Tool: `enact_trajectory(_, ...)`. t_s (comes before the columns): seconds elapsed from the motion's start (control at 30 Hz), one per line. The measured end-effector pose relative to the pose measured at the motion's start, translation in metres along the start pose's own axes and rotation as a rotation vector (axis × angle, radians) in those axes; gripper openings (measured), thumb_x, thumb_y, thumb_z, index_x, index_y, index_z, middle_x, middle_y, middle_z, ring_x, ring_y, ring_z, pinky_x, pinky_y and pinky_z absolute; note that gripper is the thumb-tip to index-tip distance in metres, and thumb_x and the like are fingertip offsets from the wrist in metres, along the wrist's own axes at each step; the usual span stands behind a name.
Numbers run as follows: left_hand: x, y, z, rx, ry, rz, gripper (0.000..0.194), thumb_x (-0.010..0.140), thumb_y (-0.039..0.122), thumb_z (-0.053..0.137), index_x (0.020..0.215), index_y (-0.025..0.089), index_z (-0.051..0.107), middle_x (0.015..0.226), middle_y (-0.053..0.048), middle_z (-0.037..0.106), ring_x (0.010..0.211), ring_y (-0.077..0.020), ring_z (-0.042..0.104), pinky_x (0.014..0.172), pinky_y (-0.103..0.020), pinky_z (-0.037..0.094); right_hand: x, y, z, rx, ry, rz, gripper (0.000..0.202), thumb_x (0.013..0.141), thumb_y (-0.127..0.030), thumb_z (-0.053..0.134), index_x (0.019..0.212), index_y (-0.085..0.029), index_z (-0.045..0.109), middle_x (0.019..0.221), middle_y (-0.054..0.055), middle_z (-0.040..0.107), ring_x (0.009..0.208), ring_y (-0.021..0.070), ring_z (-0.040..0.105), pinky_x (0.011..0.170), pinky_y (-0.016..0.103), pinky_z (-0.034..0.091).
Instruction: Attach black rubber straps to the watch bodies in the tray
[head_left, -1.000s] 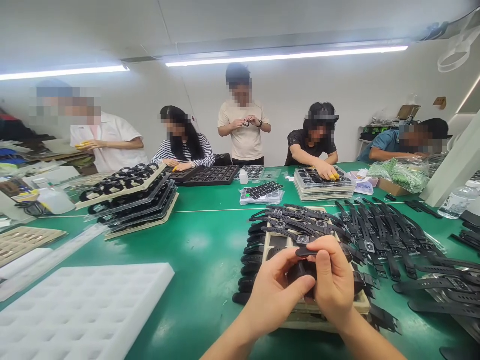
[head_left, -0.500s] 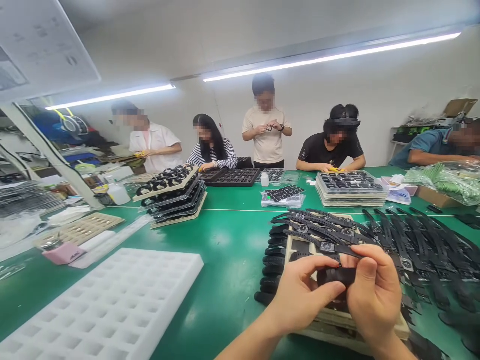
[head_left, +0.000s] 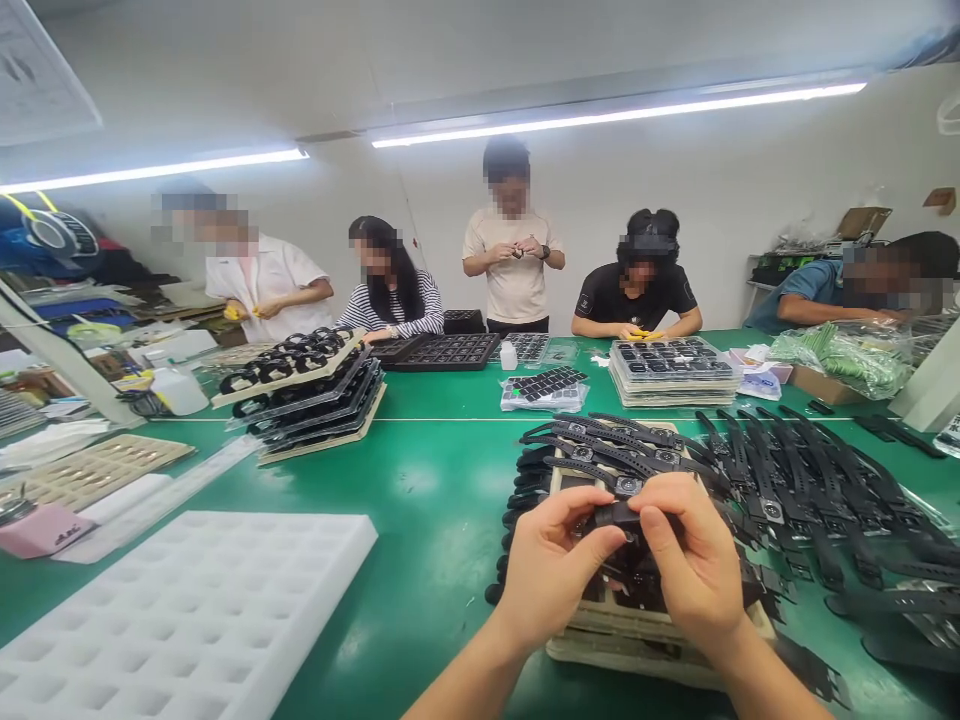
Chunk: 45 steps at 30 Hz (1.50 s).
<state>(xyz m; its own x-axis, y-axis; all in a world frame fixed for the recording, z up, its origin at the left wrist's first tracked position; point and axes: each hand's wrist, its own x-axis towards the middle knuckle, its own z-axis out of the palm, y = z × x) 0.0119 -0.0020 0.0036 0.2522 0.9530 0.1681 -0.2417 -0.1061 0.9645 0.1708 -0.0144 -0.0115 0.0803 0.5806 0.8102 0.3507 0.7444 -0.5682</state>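
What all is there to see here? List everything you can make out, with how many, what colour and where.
Table: one, green, centre
Foam tray: one, white, front left
Pink container: one, left edge
Bottles: two, whitish, back left and back centre
Left tray stack: one, beige and black, back left
Far tray stack: one, pale, back right
Near tray stack: one, beige, under the hands
Watches: too many to count, black, on the near tray stack and right of it
Lights: two, white, overhead
Co-workers: five, beyond the table
Held piece: one, black, between the hands
Left hand, right hand: two, bare, front
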Motion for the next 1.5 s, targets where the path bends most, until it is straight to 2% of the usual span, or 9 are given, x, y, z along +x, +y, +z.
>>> enact_trajectory(0.1,0.001,0.004,-0.003,-0.014,0.008,-0.032,0.046,0.070,0.045,0.088,0.104,0.016,0.075,0.101,-0.009,0.072,0.071,-0.0191,0.067,0.046,-0.027,0.060,0.007,0.000,-0.006,0.005,-0.115,0.004,0.014,0.101,-0.017,0.057,0.100,-0.026,0.068,0.093,0.003,0.064,0.086,0.0189,0.062,0.076,0.031,0.051)
enact_trajectory(0.23,0.004,0.013,-0.004,0.042,-0.019,-0.013,0.036,0.070,0.035,0.088,0.098,0.015,0.077,0.091,-0.008,0.072,0.077,-0.0188,0.067,0.055,-0.025,0.064,0.013,0.004,-0.011,0.014,-0.189,0.022,0.012,0.100,-0.020,0.061,0.101,-0.027,0.071,0.093,0.002,0.069,0.086,0.0182,0.066,0.076,0.029,0.053)
enact_trajectory(0.4,0.007,0.017,-0.002,-0.087,-0.032,-0.070,0.043,0.069,0.034,0.089,0.104,0.015,0.073,0.104,-0.010,0.071,0.091,-0.0233,0.067,0.054,-0.027,0.065,0.012,0.008,-0.009,-0.016,-0.075,0.054,0.012,0.099,-0.023,0.063,0.103,-0.028,0.073,0.097,0.002,0.071,0.090,0.0187,0.067,0.080,0.028,0.054)
enact_trajectory(0.57,0.007,0.007,0.005,-0.114,-0.030,-0.081,0.038,0.071,0.033,0.088,0.100,0.015,0.073,0.098,-0.009,0.073,0.086,-0.0220,0.069,0.055,-0.026,0.064,0.008,0.004,-0.002,0.001,-0.054,0.095,0.014,0.101,-0.022,0.059,0.107,-0.028,0.070,0.097,0.001,0.071,0.089,0.0171,0.067,0.079,0.026,0.054)
enact_trajectory(0.77,0.008,0.001,0.006,-0.051,-0.002,0.046,0.030,0.069,0.019,0.088,0.096,0.016,0.078,0.094,-0.006,0.078,0.090,-0.0174,0.071,0.082,-0.024,0.062,0.008,0.003,-0.005,-0.029,-0.031,0.030,0.014,0.099,-0.016,0.059,0.101,-0.027,0.068,0.094,0.000,0.070,0.086,0.0156,0.065,0.078,0.025,0.053)
enact_trajectory(0.87,0.009,0.002,0.002,-0.077,-0.025,0.011,0.030,0.070,0.024,0.088,0.097,0.015,0.079,0.092,-0.007,0.078,0.083,-0.0178,0.071,0.070,-0.025,0.064,0.011,0.004,-0.010,0.002,-0.102,0.016,0.015,0.099,-0.016,0.059,0.101,-0.027,0.069,0.095,0.000,0.070,0.088,0.0157,0.065,0.080,0.026,0.053)
enact_trajectory(1.03,0.009,0.003,-0.001,-0.107,-0.045,-0.062,0.035,0.071,0.029,0.089,0.101,0.014,0.078,0.098,-0.009,0.078,0.073,-0.0160,0.068,0.050,-0.023,0.062,0.017,0.002,-0.016,0.001,-0.243,0.078,0.016,0.099,-0.018,0.062,0.101,-0.029,0.074,0.096,0.000,0.072,0.089,0.0159,0.068,0.079,0.026,0.055)
enact_trajectory(1.2,0.011,0.008,-0.001,-0.114,-0.061,-0.050,0.034,0.071,0.025,0.088,0.101,0.014,0.078,0.094,-0.007,0.077,0.072,-0.0149,0.067,0.049,-0.022,0.063,0.017,0.004,-0.015,-0.010,-0.207,0.083,0.026,0.098,-0.018,0.064,0.116,-0.033,0.076,0.107,0.001,0.075,0.096,0.0176,0.070,0.084,0.027,0.057)
enact_trajectory(1.5,0.013,0.011,-0.003,-0.050,-0.038,-0.024,0.029,0.071,0.025,0.087,0.098,0.015,0.078,0.087,-0.005,0.077,0.068,-0.0134,0.066,0.050,-0.020,0.061,0.015,0.008,-0.008,0.098,-0.188,0.145,0.026,0.094,-0.016,0.069,0.108,-0.034,0.081,0.102,0.001,0.079,0.096,0.0187,0.072,0.086,0.030,0.059)
